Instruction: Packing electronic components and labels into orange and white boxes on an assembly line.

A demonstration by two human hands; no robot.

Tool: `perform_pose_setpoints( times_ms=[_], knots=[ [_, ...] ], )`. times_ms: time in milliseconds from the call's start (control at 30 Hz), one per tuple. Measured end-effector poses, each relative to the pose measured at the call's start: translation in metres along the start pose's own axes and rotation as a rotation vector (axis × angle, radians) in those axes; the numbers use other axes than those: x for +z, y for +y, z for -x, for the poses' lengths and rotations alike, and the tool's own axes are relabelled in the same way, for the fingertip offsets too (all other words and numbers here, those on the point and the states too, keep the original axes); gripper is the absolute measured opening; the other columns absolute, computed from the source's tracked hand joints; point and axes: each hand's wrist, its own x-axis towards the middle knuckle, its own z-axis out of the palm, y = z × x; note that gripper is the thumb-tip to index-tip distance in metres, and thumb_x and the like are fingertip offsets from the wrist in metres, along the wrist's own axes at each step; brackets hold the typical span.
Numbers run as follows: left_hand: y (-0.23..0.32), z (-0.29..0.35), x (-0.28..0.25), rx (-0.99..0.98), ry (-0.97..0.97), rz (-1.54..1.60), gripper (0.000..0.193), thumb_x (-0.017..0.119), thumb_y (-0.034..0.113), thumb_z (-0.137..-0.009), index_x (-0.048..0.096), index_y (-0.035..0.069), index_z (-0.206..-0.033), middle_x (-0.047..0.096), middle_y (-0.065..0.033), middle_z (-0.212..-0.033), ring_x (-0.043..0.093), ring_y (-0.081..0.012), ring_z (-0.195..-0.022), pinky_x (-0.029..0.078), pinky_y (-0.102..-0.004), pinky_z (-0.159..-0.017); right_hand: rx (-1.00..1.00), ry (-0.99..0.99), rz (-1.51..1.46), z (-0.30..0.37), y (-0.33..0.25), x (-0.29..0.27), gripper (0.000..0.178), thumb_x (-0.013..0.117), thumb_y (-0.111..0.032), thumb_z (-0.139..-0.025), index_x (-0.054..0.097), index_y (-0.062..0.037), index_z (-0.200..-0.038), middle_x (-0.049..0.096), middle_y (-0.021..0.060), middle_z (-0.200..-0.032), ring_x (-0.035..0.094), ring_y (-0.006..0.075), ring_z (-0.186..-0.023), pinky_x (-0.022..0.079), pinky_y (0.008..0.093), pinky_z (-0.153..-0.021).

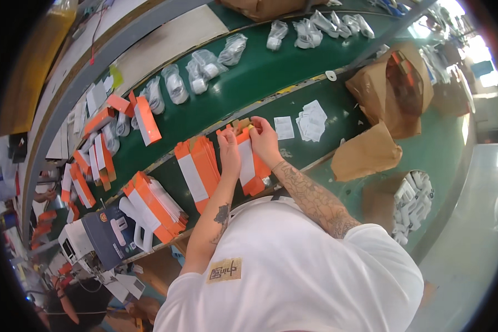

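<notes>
Both of my hands are at the upper end of an orange carton (247, 160) with a white panel, right in front of me. My left hand (229, 150) pinches its left edge, the fingers closed. On the other side my right hand (265, 143) has its fingers closed at the carton's top flaps, where brown cardboard shows; a small yellow spot sits at the fingertips. Beside my left forearm lies a stack of flat orange and white cartons (196, 171). Right of my right hand are a single white leaflet (284, 128) and a loose pile of leaflets (312, 120).
A green conveyor belt (243, 69) runs beyond, carrying bagged white items (175, 84) and orange cartons (148, 120). More cartons (155, 207) lie left, near a dark printed box (109, 235). Right stand a brown paper bag (368, 83) and a carton of white parts (412, 202).
</notes>
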Motion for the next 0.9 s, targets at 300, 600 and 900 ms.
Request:
perform_pose_setpoints(
  times_ms=[300, 600, 900],
  knots=[
    [0.04, 0.01, 0.031, -0.208, 0.034, -0.058, 0.037, 0.047, 0.013, -0.097, 0.046, 0.001, -0.132, 0.054, -0.0089, -0.123, 0.054, -0.0189, -0.112, 0.041, -0.0305, -0.098, -0.01, 0.023, -0.193, 0.04, -0.042, -0.012, 0.039, 0.049, 0.001, -0.083, 0.057, 0.0022, -0.121, 0.062, 0.0126, -0.116, 0.06, 0.0213, -0.104, 0.046, 0.0291, -0.091],
    [0.053, 0.009, 0.025, -0.254, -0.084, 0.357, 0.034, 0.044, 0.001, -0.091, 0.056, -0.003, -0.123, 0.053, -0.0101, -0.133, 0.051, -0.0192, -0.12, 0.041, -0.029, -0.101, 0.349, -0.322, -0.729, 0.024, -0.061, -0.046, 0.034, 0.044, 0.0, -0.09, 0.061, 0.0001, -0.119, 0.061, 0.01, -0.118, 0.058, 0.0165, -0.104, 0.045, 0.0282, -0.094],
    [0.054, 0.009, 0.026, -0.026, -0.161, 0.186, 0.034, 0.042, -0.007, -0.08, 0.056, 0.0, -0.11, 0.055, -0.0161, -0.128, 0.052, -0.0237, -0.12, 0.042, -0.0362, -0.103, -0.098, -0.229, -0.388, 0.022, -0.048, -0.038, 0.021, 0.049, 0.004, -0.083, 0.063, 0.0012, -0.098, 0.06, 0.0096, -0.113, 0.058, 0.0171, -0.104, 0.047, 0.0295, -0.09]
  ],
)
